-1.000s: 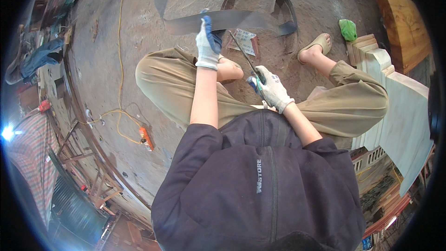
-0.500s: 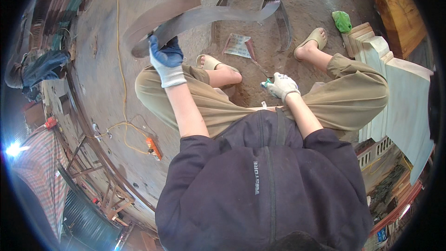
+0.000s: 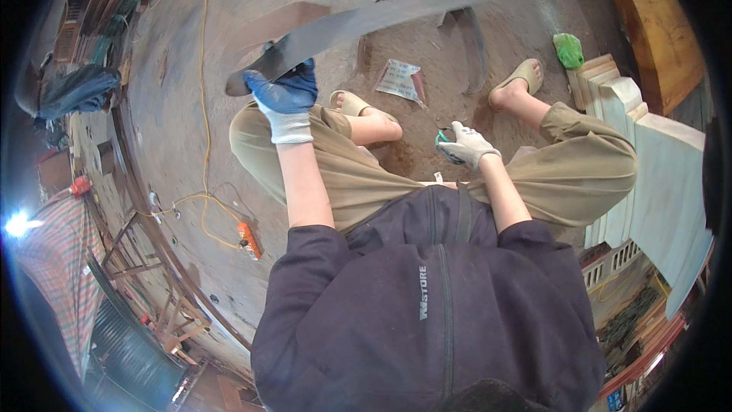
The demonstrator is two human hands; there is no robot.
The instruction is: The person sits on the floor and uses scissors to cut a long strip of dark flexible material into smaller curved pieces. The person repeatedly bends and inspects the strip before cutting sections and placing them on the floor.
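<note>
My left hand (image 3: 284,95), in a white and blue glove, is closed around a long flexible sandpaper strip (image 3: 347,30). The grey strip stretches up and to the right, its far end smeared by motion; a brownish length (image 3: 278,19) shows behind it. In my gloved right hand (image 3: 469,146), between my knees, is a pair of green-handled scissors (image 3: 443,138); their thin blades are hard to make out. A small sandpaper piece (image 3: 402,81) with a printed backing lies on the floor ahead of that hand. Another dark curved strip (image 3: 471,42) hangs or lies farther off.
To my right stand a stack of pale moulded boards (image 3: 648,137), a brown wooden piece (image 3: 657,42) and a green plastic bag (image 3: 568,51). A yellow cord (image 3: 206,91) runs along the floor on my left to an orange power strip (image 3: 248,240).
The left hand has shifted slightly right and turned, and the long strip has swung from a curled shape to a straighter one rising rightward. My right hand stays nearly in place.
</note>
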